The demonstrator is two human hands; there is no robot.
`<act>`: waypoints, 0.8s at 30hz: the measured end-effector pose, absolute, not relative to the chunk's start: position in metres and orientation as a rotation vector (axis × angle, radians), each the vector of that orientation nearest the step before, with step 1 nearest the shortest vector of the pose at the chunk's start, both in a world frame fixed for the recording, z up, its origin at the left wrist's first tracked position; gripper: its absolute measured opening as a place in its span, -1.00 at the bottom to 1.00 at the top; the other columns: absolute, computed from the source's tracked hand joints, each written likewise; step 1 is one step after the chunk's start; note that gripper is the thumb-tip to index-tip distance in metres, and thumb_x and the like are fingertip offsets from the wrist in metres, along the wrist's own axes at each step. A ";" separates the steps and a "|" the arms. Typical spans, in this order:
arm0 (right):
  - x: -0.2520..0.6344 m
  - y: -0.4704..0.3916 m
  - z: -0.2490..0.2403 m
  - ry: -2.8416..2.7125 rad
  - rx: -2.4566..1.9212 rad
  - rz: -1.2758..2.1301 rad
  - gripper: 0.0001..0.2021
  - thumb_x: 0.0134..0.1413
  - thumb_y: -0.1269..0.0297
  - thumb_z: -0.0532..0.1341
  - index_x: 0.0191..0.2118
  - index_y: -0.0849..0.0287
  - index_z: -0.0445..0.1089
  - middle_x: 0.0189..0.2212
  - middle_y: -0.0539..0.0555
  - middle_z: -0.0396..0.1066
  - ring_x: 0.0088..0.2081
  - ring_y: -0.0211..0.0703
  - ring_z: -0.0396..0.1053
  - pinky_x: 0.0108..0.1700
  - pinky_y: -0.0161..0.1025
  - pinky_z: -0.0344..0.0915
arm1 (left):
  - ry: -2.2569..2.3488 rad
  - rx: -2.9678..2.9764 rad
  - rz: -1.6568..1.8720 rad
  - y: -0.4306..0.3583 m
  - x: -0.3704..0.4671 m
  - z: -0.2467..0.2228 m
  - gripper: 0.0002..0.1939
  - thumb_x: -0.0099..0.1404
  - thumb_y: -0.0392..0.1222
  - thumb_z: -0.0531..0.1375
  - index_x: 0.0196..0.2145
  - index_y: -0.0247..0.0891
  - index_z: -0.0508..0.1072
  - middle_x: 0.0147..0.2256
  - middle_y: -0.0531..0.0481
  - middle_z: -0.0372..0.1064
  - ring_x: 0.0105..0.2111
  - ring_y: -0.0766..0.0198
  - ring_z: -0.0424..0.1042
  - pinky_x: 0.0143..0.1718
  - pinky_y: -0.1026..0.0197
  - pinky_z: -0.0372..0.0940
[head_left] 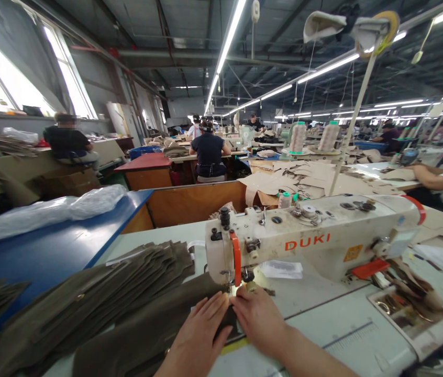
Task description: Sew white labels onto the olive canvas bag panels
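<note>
A dark olive fabric piece (143, 335) lies on the sewing machine bed, its right end under the needle area of a white sewing machine (261, 243). My left hand (201, 332) rests flat on this fabric, fingers stretched toward the lit needle. Close beside it, my right hand (261, 319) has its fingers bent and pressed together at the fabric's edge, just below the presser foot. The fingertips of both hands nearly meet there. To the left, a stack of olive fabric pieces (127, 283) overlaps in layers.
A tray with small metal parts (402, 314) is set into the table at right. Thread cones (297, 137) and beige cut pieces (303, 178) stand behind the machine. A blue table (99, 230) is at left. A co-worker's arm (433, 175) shows at far right; other people sit further back.
</note>
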State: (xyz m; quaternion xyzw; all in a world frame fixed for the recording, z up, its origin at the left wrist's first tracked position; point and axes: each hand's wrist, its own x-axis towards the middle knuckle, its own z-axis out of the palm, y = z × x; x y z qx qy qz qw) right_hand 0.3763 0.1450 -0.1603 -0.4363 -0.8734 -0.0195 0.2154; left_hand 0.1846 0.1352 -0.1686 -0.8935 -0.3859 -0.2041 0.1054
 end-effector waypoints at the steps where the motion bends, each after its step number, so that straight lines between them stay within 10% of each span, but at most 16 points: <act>1: 0.376 0.145 -0.161 -2.425 -1.208 -0.063 -0.86 0.19 0.50 0.09 -0.27 0.18 0.37 -0.32 0.09 0.40 -0.23 -0.07 0.31 -0.13 -0.16 0.22 | -1.135 -2.627 -0.590 0.136 0.184 -0.169 -0.57 0.28 -0.16 0.15 0.10 -0.22 0.33 0.04 -0.11 0.44 0.01 0.13 0.44 0.04 0.04 0.37; 24: 0.377 0.143 -0.160 -2.439 -1.213 -0.100 -0.89 0.16 0.50 0.15 -0.35 0.20 0.36 -0.36 0.08 0.40 -0.27 -0.10 0.30 -0.14 -0.20 0.21 | -1.188 -2.616 -0.557 0.149 0.184 -0.164 -0.61 0.31 -0.15 0.13 0.08 -0.22 0.37 0.05 -0.09 0.43 0.03 0.12 0.42 0.04 0.02 0.38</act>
